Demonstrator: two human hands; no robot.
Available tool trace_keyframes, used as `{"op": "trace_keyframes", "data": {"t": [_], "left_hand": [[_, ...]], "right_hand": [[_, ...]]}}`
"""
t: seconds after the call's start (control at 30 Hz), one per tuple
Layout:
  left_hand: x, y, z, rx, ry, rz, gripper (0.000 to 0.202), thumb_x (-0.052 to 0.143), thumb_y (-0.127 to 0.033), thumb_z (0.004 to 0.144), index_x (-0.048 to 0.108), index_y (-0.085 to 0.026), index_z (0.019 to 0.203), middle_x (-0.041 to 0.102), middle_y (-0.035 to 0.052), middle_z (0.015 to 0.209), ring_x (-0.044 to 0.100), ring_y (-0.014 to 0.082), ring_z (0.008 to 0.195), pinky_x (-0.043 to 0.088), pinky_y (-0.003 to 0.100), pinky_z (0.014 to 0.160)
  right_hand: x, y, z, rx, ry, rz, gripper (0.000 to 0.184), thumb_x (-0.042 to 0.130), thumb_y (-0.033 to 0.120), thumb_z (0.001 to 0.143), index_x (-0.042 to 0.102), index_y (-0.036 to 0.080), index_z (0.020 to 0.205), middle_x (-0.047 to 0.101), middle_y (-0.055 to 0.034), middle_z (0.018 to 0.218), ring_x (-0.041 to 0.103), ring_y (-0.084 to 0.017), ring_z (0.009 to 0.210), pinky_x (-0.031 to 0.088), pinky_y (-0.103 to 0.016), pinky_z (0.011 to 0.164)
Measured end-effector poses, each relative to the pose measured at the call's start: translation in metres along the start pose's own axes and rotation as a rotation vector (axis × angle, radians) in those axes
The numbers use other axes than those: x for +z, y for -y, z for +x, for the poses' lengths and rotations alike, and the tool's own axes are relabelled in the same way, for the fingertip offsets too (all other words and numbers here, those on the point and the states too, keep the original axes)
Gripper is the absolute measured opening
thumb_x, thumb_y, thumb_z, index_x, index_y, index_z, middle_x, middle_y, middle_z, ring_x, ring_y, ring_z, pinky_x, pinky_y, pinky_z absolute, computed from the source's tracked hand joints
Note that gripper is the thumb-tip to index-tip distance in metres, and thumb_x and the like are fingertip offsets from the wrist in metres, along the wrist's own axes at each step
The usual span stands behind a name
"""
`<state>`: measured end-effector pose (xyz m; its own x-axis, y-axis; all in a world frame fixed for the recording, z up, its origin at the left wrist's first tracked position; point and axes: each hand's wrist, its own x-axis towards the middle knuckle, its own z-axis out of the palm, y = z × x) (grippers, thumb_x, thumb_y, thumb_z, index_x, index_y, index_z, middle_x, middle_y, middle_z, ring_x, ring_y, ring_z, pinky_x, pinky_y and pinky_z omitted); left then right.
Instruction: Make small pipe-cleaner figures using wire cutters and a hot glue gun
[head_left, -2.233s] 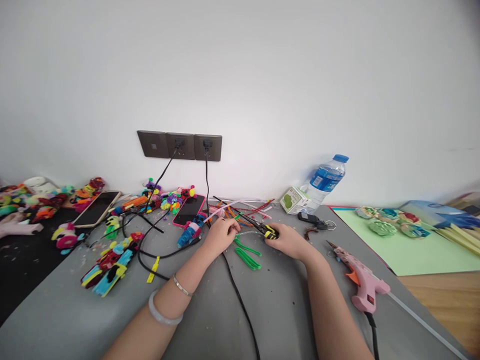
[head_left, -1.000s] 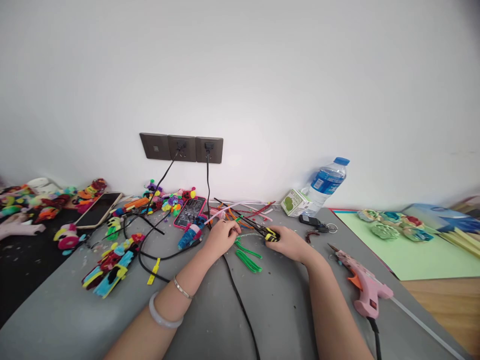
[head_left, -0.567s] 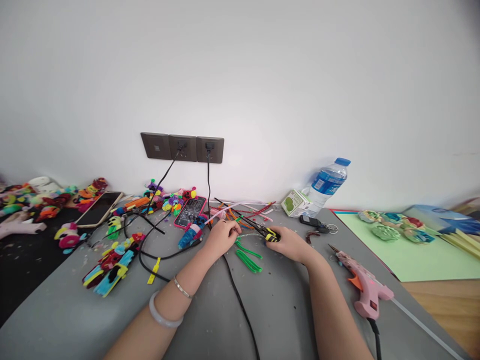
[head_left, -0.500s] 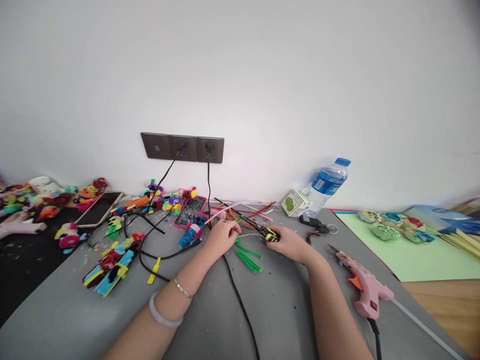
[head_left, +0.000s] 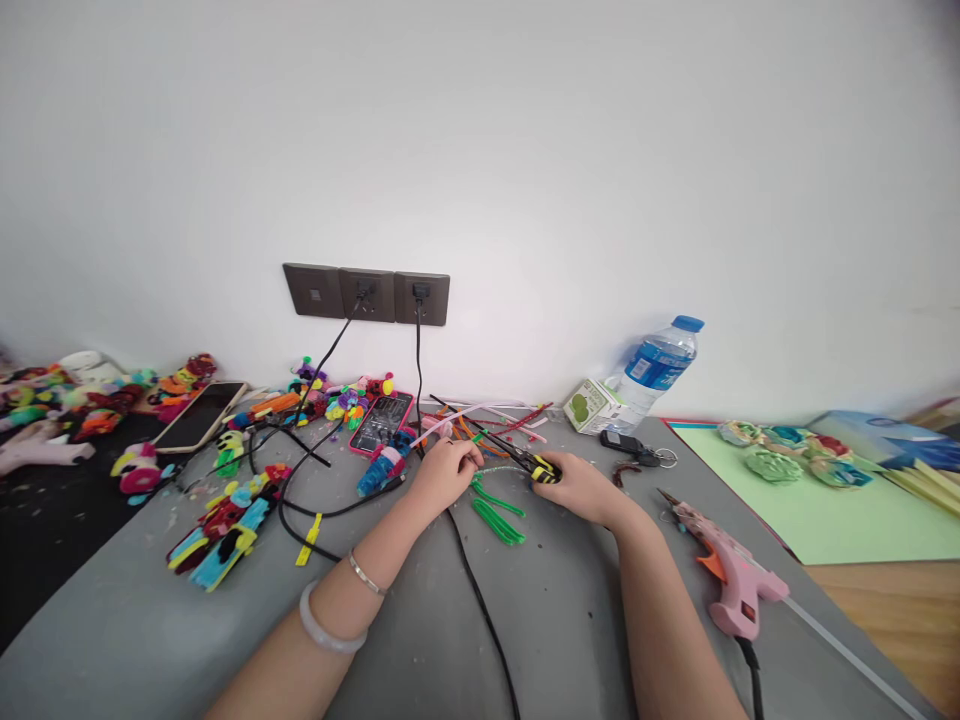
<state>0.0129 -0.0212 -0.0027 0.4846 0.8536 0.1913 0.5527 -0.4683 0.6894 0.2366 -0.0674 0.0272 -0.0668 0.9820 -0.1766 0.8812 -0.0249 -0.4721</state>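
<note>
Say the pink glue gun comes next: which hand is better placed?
Probably the right hand: the glue gun lies nearer to it than to the left hand, though its pliers would need setting down.

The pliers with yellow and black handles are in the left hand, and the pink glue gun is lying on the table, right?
Not quite: the pliers with yellow and black handles are in the right hand, as the head view shows. The pink glue gun is lying on the table, just as you said.
</note>
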Motion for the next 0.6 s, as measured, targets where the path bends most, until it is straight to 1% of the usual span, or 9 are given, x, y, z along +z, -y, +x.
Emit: {"op": "trace_keyframes", "data": {"t": [0.27,0.6], "left_hand": [[-0.0002,0.0000,-0.0007,0.008,-0.006,0.007,0.029,0.044,-0.005,0.076,0.069,-0.020,0.083,0.071,0.0022,0.083,0.059,0.0195,0.085,0.045,0.028,0.076],[-0.0003,-0.0006,-0.0003,0.005,-0.001,0.003,0.028,0.045,-0.005,0.077,0.068,-0.019,0.082,0.072,0.0022,0.084,0.058,0.0198,0.085,0.044,0.028,0.075]], "right_hand": [[0.0006,-0.0010,0.0004,0.003,0.003,-0.017,0.024,0.053,0.032,0.071,0.065,0.019,0.087,0.067,-0.0042,0.080,0.059,-0.021,0.072,0.036,-0.027,0.062],[-0.0017,0.0035,-0.0013,0.014,0.013,-0.014,0.022,0.052,0.031,0.071,0.062,0.019,0.085,0.067,-0.0045,0.081,0.058,-0.021,0.073,0.035,-0.027,0.062]]}}
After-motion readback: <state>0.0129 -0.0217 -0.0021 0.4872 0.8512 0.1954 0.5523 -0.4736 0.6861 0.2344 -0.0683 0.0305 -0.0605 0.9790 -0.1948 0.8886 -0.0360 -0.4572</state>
